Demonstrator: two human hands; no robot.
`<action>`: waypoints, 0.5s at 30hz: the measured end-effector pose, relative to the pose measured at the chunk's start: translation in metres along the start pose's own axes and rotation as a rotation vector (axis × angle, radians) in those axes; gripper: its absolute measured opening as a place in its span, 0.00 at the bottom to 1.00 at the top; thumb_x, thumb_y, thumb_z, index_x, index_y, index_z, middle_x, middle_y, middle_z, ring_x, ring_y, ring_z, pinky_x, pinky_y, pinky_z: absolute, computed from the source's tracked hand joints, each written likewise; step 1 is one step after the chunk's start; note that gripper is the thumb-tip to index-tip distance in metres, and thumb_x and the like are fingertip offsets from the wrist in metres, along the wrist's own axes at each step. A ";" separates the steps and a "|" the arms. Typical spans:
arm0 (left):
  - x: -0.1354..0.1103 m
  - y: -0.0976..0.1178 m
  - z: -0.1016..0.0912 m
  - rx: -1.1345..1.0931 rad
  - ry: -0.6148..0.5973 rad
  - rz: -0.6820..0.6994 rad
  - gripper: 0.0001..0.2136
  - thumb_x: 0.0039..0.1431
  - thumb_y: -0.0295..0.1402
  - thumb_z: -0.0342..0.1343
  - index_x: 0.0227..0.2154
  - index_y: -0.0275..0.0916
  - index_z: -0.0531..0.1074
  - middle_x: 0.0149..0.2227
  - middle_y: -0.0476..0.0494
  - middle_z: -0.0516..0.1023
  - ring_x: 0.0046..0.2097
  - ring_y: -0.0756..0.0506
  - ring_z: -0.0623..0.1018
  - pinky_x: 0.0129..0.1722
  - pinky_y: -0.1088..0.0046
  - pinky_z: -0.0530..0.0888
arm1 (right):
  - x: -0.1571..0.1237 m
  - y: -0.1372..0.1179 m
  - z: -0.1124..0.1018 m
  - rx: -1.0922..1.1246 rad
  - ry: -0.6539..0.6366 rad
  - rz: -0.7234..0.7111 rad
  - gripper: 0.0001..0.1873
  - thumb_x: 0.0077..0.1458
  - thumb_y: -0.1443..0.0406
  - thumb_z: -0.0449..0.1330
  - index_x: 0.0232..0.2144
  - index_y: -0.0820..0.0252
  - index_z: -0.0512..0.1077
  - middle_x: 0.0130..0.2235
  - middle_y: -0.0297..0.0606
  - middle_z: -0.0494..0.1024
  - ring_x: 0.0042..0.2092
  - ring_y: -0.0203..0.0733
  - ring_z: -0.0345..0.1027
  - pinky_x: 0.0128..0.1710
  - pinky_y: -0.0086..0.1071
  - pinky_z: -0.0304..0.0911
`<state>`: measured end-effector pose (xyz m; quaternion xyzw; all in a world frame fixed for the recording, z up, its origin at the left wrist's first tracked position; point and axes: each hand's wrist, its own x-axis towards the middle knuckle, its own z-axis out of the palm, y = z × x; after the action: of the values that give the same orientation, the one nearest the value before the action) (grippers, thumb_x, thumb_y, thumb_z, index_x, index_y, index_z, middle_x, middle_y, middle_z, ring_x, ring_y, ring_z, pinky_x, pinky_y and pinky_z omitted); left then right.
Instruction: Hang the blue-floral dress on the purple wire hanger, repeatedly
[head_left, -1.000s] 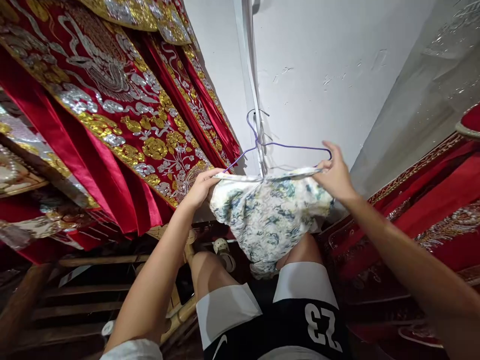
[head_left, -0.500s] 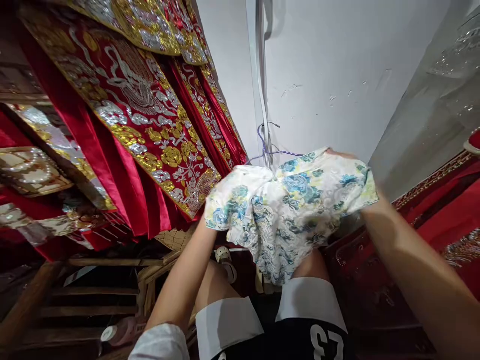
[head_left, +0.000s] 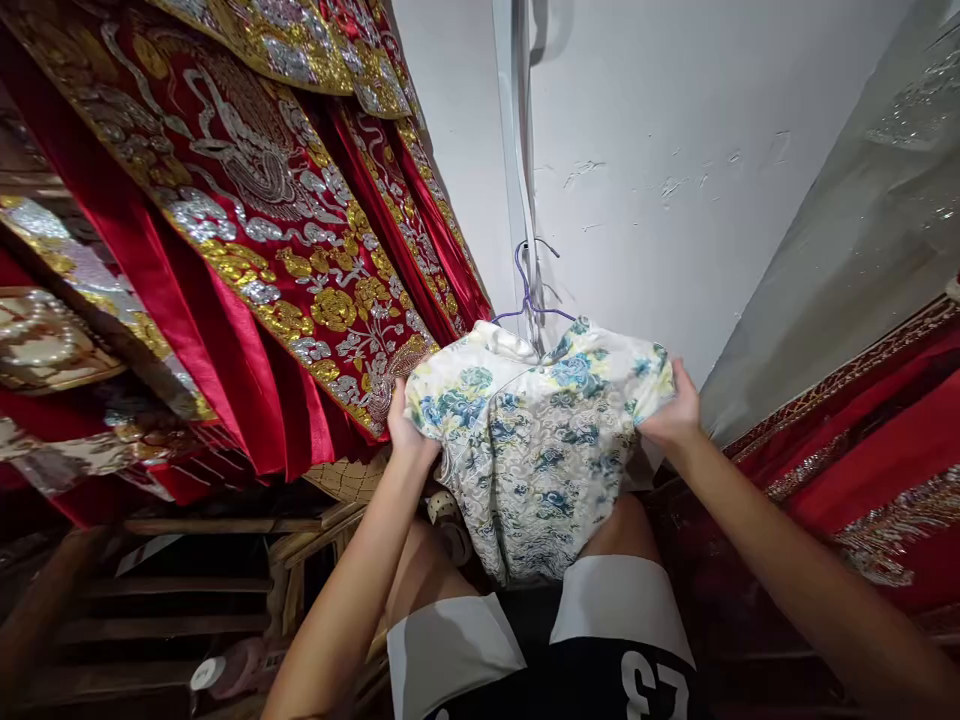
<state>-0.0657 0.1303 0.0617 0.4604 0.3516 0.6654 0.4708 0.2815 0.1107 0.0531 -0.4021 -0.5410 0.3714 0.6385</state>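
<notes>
wall [head_left: 637, 150] behind, garment [head_left: 544, 450] between hands [head_left: 407, 432] [head_left: 676, 412]

A white short-sleeved fabric top [head_left: 544, 455] with blue-and-yellow flowers hangs collar uppermost on a thin purple hanger [head_left: 526, 297], sleeves spread outward

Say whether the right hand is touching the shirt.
Touching. The head view shows the right hand holding the shirt by the end of one sleeve, with no gap between hand and cloth.

You're in black shorts [head_left: 585, 680], folks, broad white bands [head_left: 456, 645] around both legs! Pale numerals [head_left: 637, 688] mark your right thigh; your forearms [head_left: 356, 575] are bare.
</notes>
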 end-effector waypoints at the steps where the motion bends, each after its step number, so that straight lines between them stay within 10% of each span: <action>1: -0.001 0.007 -0.002 -0.050 0.010 0.020 0.31 0.64 0.58 0.45 0.57 0.40 0.73 0.58 0.36 0.77 0.61 0.35 0.75 0.59 0.52 0.74 | 0.007 -0.004 -0.003 0.087 0.024 0.031 0.36 0.53 0.34 0.52 0.41 0.55 0.79 0.33 0.43 0.83 0.42 0.58 0.78 0.39 0.49 0.73; 9: 0.004 0.029 -0.006 -0.022 0.147 0.013 0.25 0.61 0.54 0.54 0.47 0.36 0.76 0.52 0.34 0.81 0.57 0.35 0.78 0.54 0.58 0.76 | 0.062 -0.082 0.011 0.091 0.027 -0.115 0.32 0.60 0.39 0.49 0.49 0.54 0.75 0.43 0.45 0.81 0.46 0.54 0.77 0.44 0.48 0.74; 15: -0.007 0.014 -0.027 0.423 0.040 0.166 0.19 0.48 0.34 0.59 0.45 0.38 0.76 0.49 0.40 0.81 0.52 0.39 0.78 0.54 0.61 0.73 | -0.012 -0.099 0.042 -0.095 -0.122 -0.166 0.34 0.66 0.43 0.47 0.64 0.51 0.65 0.48 0.43 0.78 0.51 0.54 0.75 0.48 0.48 0.73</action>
<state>-0.0949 0.1185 0.0637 0.5628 0.4534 0.6224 0.3004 0.2424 0.0647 0.1424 -0.3623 -0.6274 0.3151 0.6130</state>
